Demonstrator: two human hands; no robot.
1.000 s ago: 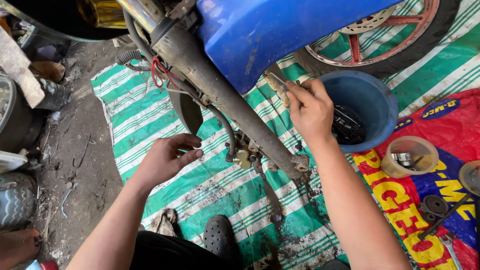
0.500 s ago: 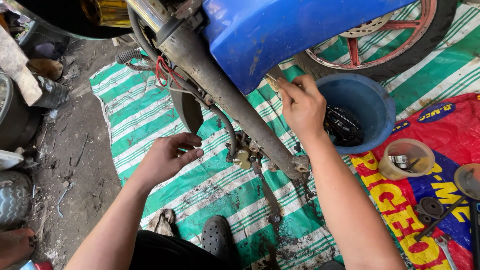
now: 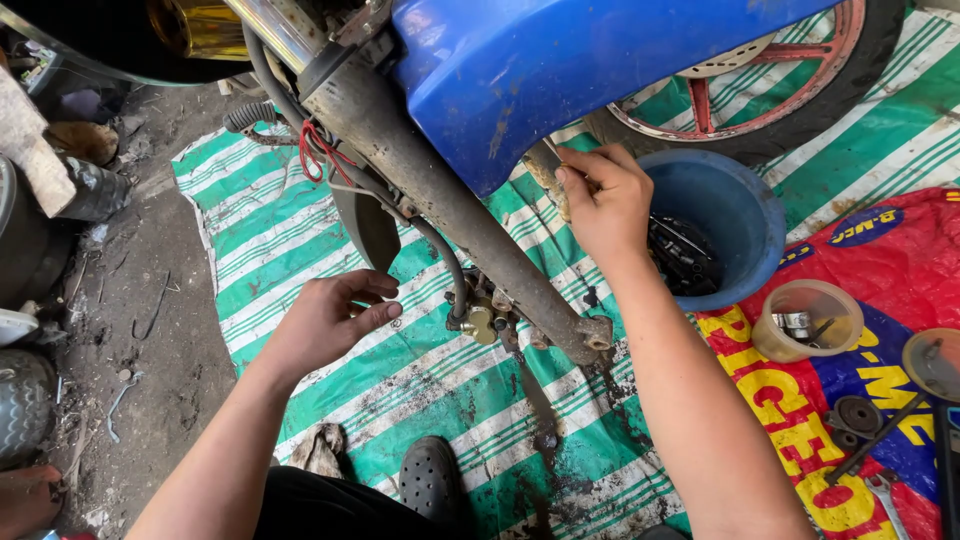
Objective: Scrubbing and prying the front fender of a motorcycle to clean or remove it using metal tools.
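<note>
A dirty motorcycle fork leg [image 3: 440, 210] slants down from under a blue fender [image 3: 560, 60] to its lower end above the striped tarp. My right hand [image 3: 605, 205] is closed on a worn, pale tool handle [image 3: 548, 175] just under the fender's lower edge, beside the fork. My left hand [image 3: 330, 320] hovers with fingers loosely curled and nothing in it, left of the brass-coloured brake caliper [image 3: 485, 320] that hangs on a black hose [image 3: 445, 260]. Red wires [image 3: 315, 155] loop beside the upper fork.
A blue bucket [image 3: 745, 200] with dark metal parts stands right of my right hand. A removed wheel with a red rim [image 3: 790, 90] lies behind it. A clear cup [image 3: 805, 320] of small parts, round rubber parts [image 3: 855, 415] and a wrench [image 3: 885, 500] lie on the red banner. My black shoe [image 3: 430, 480] rests on the green-striped tarp [image 3: 270, 230].
My right hand with the tool handle has moved up and left, closer under the blue fender. My left hand has stayed near the caliper, fingers curling slightly.
</note>
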